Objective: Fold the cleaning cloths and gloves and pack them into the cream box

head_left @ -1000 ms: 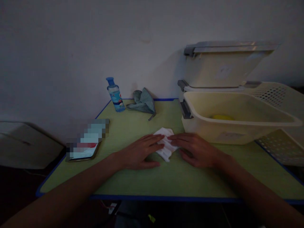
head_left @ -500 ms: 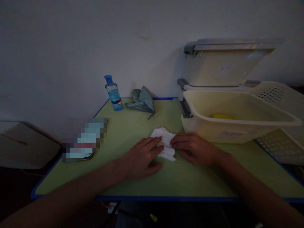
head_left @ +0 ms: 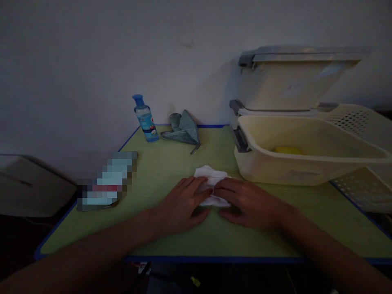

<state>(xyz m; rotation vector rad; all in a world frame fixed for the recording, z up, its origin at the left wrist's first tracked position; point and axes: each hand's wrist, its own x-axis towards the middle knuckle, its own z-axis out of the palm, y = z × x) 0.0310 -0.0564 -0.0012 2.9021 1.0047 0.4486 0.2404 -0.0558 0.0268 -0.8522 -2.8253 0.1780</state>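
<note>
A small, creased white sheet [head_left: 211, 173], like tissue or thin cloth, lies on the green table [head_left: 171, 163]. My left hand [head_left: 182, 204] rests over its left part, fingers stretched out and thumb apart. From the other side my right hand [head_left: 248, 202] presses its fingertips on the right and middle of the sheet, its thumb spread toward me. The fingertips of both hands almost meet over the sheet and cover part of it. Neither hand is closed round anything.
At the back stand a blue-capped bottle [head_left: 147, 122] and a folded grey-green patterned cloth [head_left: 182, 128]. A cream bin [head_left: 281, 171] with something yellow [head_left: 288, 150] inside stands right, before lidded boxes [head_left: 275, 87] and a perforated basket [head_left: 373, 122]. A pixelated item [head_left: 110, 179] lies left.
My right hand has slid left and slightly toward me, from the sheet's right edge onto its middle. My left hand has barely moved. The view has shifted slightly.
</note>
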